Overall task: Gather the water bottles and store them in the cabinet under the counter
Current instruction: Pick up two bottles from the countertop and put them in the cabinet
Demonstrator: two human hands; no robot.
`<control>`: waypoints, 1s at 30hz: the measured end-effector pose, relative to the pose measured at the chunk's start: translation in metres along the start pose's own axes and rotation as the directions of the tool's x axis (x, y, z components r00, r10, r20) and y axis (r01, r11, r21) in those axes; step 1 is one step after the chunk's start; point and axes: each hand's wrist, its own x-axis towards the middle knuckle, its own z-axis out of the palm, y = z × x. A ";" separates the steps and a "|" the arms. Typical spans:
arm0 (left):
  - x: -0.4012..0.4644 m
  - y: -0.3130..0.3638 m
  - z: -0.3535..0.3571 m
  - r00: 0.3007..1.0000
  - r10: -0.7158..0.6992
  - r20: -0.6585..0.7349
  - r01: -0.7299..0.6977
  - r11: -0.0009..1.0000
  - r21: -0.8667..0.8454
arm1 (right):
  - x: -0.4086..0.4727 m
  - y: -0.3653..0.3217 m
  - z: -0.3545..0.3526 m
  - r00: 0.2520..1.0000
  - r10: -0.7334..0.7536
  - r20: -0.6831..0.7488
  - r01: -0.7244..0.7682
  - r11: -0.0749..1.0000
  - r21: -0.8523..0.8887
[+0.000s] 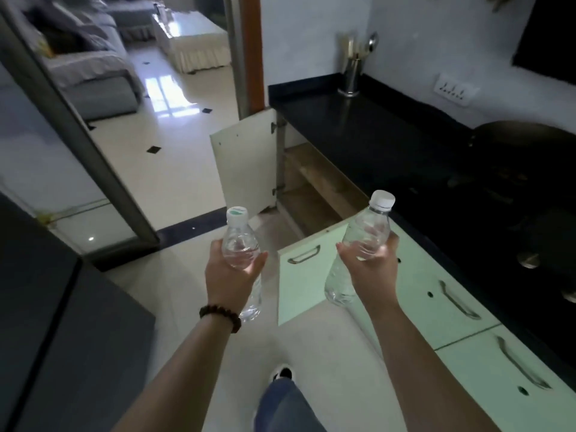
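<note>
My left hand [229, 277] grips a clear water bottle [240, 241] with a white cap, held nearly upright above the floor. In my right hand [372, 263] is a second clear water bottle [366, 235], tilted with its white cap up and to the right. Both bottles hang in front of the open cabinet [314, 182] under the black counter [367, 132]. Two cabinet doors stand open: a far one [246, 169] swung left and a near pale-green one [299, 285] with a handle. Wooden shelves show inside the cabinet.
Pale-green drawers with metal handles [458, 302] run along the right under the counter. A steel utensil holder [352, 76] stands at the counter's far end and a dark pan [526, 135] sits on the stove. A doorway [174, 98] opens onto a tiled room with a sofa. My foot [282, 374] is below.
</note>
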 end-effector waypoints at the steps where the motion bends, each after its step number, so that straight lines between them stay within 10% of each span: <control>1: 0.013 -0.004 -0.004 1.000 0.001 -0.005 -0.001 1.000 0.005 | 0.009 -0.001 0.015 1.000 0.002 0.000 -0.002 1.000 -0.010; 20: 0.353 0.000 0.093 0.973 -0.067 0.221 0.056 0.997 0.053 | 0.252 -0.003 0.213 0.987 0.095 -0.132 -0.093 0.995 0.020; 30: 0.419 0.002 0.172 0.820 -0.077 0.567 0.055 0.997 0.056 | 0.292 0.009 0.244 0.896 0.283 -0.342 -0.298 0.954 0.009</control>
